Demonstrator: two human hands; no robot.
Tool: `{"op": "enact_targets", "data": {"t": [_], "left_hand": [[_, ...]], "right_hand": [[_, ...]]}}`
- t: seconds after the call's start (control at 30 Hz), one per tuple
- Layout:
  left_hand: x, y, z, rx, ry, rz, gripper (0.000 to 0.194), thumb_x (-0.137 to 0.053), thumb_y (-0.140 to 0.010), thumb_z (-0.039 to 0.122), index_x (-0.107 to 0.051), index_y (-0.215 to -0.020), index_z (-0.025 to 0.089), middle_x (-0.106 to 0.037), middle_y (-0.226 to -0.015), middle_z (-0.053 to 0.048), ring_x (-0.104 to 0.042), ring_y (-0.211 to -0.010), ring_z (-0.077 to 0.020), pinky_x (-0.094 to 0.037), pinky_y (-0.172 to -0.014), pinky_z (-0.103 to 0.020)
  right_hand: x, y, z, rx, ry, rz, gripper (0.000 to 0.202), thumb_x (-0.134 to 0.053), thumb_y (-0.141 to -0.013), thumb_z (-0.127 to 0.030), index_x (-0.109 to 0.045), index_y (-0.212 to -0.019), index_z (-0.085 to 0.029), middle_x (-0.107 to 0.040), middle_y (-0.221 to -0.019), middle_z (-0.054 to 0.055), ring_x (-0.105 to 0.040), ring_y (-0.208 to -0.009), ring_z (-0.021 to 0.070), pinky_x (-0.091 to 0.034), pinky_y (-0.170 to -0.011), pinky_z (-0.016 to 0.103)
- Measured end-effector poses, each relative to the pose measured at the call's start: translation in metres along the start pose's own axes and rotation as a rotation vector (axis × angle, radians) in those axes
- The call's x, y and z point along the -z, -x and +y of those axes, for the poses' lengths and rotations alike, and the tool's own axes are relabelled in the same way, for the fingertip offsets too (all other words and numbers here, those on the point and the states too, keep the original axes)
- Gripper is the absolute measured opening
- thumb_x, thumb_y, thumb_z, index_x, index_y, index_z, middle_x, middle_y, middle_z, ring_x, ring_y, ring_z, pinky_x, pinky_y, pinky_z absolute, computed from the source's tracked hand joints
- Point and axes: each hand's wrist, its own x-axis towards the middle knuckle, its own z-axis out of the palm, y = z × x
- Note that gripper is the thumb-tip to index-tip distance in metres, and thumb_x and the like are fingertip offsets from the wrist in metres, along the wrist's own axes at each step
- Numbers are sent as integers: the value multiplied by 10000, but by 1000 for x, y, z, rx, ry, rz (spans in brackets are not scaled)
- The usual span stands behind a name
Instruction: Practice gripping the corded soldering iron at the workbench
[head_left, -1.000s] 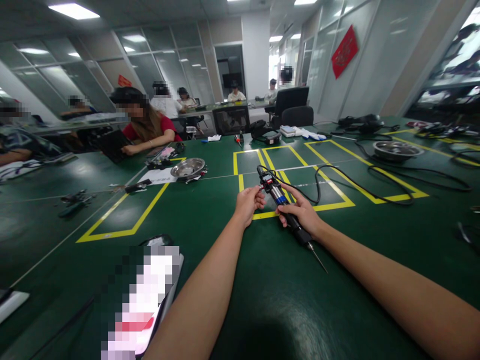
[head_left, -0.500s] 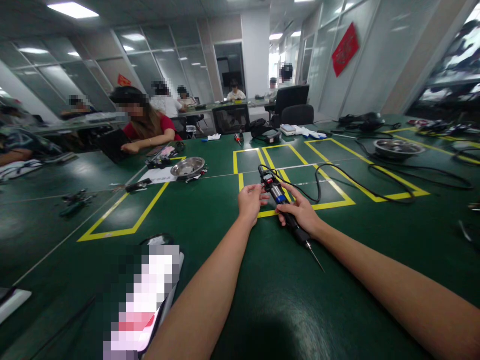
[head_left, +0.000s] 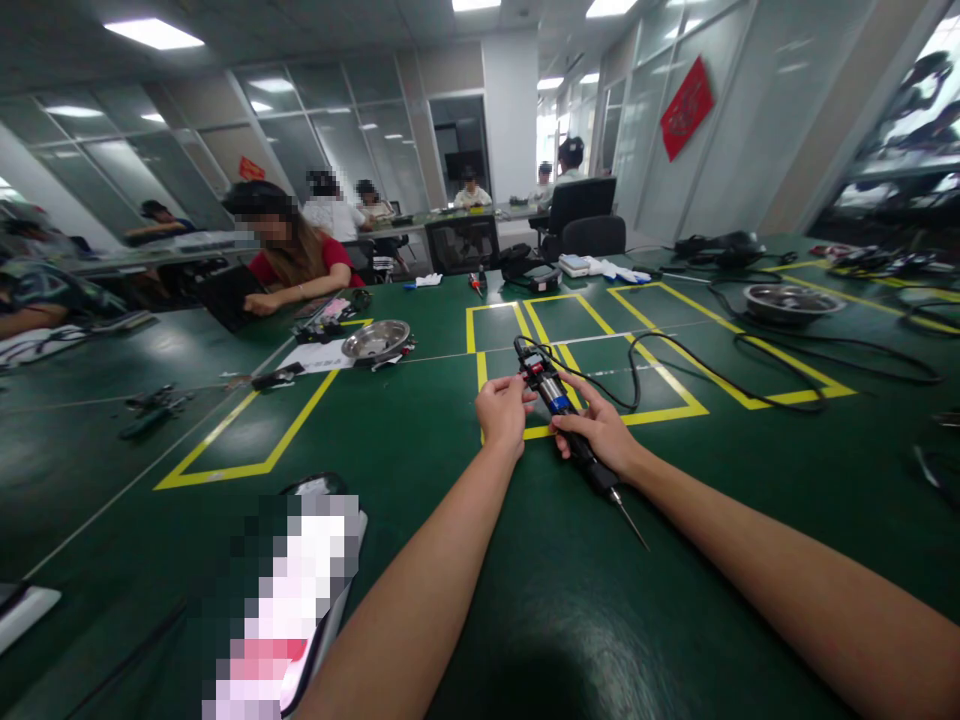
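Observation:
An electric screwdriver [head_left: 557, 398], black with a silver and blue band, is held above the green table, its long thin bit pointing down toward me on the right. My right hand [head_left: 600, 430] wraps around its body. At the rear end, where the cable and a red part show, the curled fingers of my left hand [head_left: 502, 408] close on the tool; their tips are partly hidden. From that end a black cable [head_left: 637, 372] loops away to the right across the table.
Yellow tape outlines [head_left: 652, 411] mark the green table [head_left: 420, 440]. Metal bowls stand at left [head_left: 377, 341] and right [head_left: 792, 302]. A phone [head_left: 300, 600] lies by my left forearm. Gloves [head_left: 611, 269] and a black pouch [head_left: 517, 262] lie farther back. A person in red [head_left: 330, 258] sits across at left.
The view has shifted very slightly. Both hands keep their hold on the electric screwdriver, with almost no movement.

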Motion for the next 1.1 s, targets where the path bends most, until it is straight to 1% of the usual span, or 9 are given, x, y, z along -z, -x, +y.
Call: {"op": "enact_targets", "data": {"t": [0.13,0.3,0.43,0.53,0.7,0.83,1.1], "left_hand": [[1,-2,0,-2,1,10,136,-664,-831,215,-590,-891,119,-722,-834,-97,-692,-601,-157,-474,-457,-210],[3,0,7,-47,-57,29,123,-685,-806,215,-610,-846,127,-721,-806,-82,-656,-575,-127,-429,-447,-185],[4,1,12,-43,-73,25,119,-693,-797,224,-623,-812,129,-720,-789,-75,-622,-547,-107,-389,-438,-175],[4,0,13,-36,-71,22,111,-688,-795,220,-621,-801,131,-721,-785,-72,-609,-539,-101,-367,-427,-174],[4,-2,8,-2,-58,19,119,-694,-788,221,-618,-808,133,-726,-788,-80,-620,-544,-110,-387,-435,-181],[4,-3,5,2,-27,7,134,-708,-786,221,-618,-821,128,-726,-790,-86,-636,-551,-121,-415,-446,-190],[5,-4,6,41,-8,-20,129,-715,-789,202,-622,-824,120,-725,-789,-88,-630,-531,-110,-443,-458,-191]], "right_hand": [[0,0,0,0,10,-2,1002,-758,-716,-243,-237,-1571,-279,-688,-698,-22,-637,-501,168,-537,-476,298],[0,0,-1,-11,3,16,999,-762,-710,-247,-249,-1567,-278,-694,-703,-17,-637,-510,169,-541,-485,302],[0,-1,-2,-4,4,32,1002,-758,-709,-238,-247,-1570,-273,-696,-700,-16,-635,-514,167,-542,-492,300],[0,-1,-1,7,-2,34,1007,-757,-711,-231,-238,-1573,-271,-695,-699,-17,-630,-514,164,-540,-495,300],[0,-1,-1,-5,3,26,1002,-765,-708,-242,-250,-1567,-270,-704,-728,-5,-640,-523,171,-539,-490,300],[1,-1,0,5,20,17,1009,-754,-722,-247,-220,-1578,-273,-691,-706,-16,-636,-521,166,-542,-499,302],[1,-1,-1,-3,22,11,994,-756,-726,-256,-235,-1572,-281,-695,-709,-15,-641,-524,169,-539,-500,299]]}}
